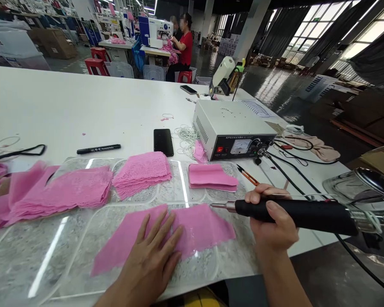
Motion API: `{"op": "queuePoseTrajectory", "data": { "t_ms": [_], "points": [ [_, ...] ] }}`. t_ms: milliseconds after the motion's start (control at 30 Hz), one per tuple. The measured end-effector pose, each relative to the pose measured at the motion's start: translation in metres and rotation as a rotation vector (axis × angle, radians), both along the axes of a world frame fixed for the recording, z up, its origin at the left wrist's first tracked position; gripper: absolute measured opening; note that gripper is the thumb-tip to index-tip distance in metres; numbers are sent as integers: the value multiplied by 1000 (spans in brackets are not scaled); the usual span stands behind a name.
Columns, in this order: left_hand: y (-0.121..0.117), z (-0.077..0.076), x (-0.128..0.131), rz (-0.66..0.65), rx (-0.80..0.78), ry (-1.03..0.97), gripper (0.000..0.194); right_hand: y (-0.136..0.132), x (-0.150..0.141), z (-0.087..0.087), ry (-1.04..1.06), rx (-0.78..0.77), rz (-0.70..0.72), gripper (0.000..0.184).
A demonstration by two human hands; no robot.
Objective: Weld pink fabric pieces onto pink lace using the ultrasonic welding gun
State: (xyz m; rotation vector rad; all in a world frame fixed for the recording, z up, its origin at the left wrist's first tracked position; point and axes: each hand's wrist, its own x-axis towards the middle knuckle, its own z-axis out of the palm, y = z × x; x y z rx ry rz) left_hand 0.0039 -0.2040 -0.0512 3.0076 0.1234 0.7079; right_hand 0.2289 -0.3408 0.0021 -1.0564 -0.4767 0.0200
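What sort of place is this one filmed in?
Probably a garment workshop or sewing factory: a person sits at a sewing machine beyond the white table, and stacked pink cloth lies near the left hand.

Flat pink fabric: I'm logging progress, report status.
Left hand spread on flat pink fabric. Right hand gripping black cylindrical tool, metal tip near fabric's far edge, contact unclear. Only left hand covering fabric.

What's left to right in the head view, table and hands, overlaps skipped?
Black strap → marker → left hand → small pink cloth stack → right hand.
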Motion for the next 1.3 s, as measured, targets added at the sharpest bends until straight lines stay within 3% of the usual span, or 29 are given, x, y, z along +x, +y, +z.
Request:
{"op": "queuePoseTrajectory", "data": {
  "t_ms": [167, 367, 833, 967, 1300],
  "points": [
    [0, 1, 0, -2, -27, -4, 38, -10, 1, 2, 8, 4, 4, 12],
    [-4, 1, 2, 27, -105, -56, 32, 1, -2, -1, -23, -1, 19, 12],
    [-1, 0, 1, 6, -40, 2, 38, 11, -4, -3, -70, -47, 49, 6],
    [0, 0, -1, 3, 0, 14, 40, 6, -3, -1, -30, -16, 29, 10],
    [-2, -1, 0, 10, -76, -21, 37, -17, -5, 3, 0, -47, 4, 11]
  ]
}}
